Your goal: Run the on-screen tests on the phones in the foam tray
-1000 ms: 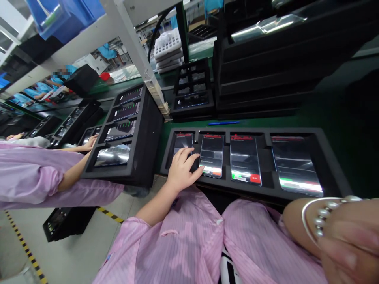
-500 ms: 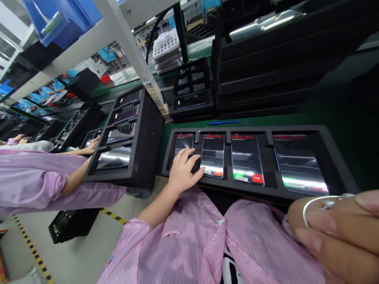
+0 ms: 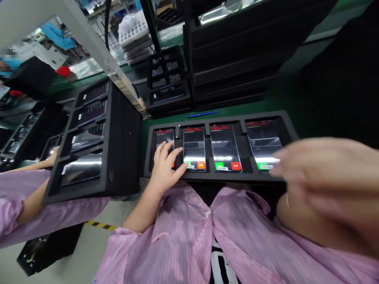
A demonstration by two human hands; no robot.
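Observation:
A black foam tray (image 3: 248,176) lies before me with several smartphones in its slots. Their screens are lit, with red text at the top and coloured buttons at the bottom. My left hand (image 3: 166,167) is over the leftmost phone (image 3: 164,136), fingers spread and holding nothing visible; it hides part of that screen. Just right of it are a second phone (image 3: 194,146) and a third phone (image 3: 225,148). Close to the camera, my right hand (image 3: 328,181) is smeared by motion near the rightmost phone (image 3: 263,140), covering its lower right corner. Whether it holds anything is unclear.
On the left rises a stack of foam trays (image 3: 124,138) with phones on top. A blue pen (image 3: 202,114) lies behind my tray. Farther back are a smaller phone tray (image 3: 168,96), tall black trays (image 3: 233,71) and a white post (image 3: 97,51). A co-worker's sleeve (image 3: 12,197) shows at left.
The view has shifted, so the tray appears farther left. My right hand has risen from the lower right toward the rightmost phone. My left hand stays over the leftmost phone, fingers still spread.

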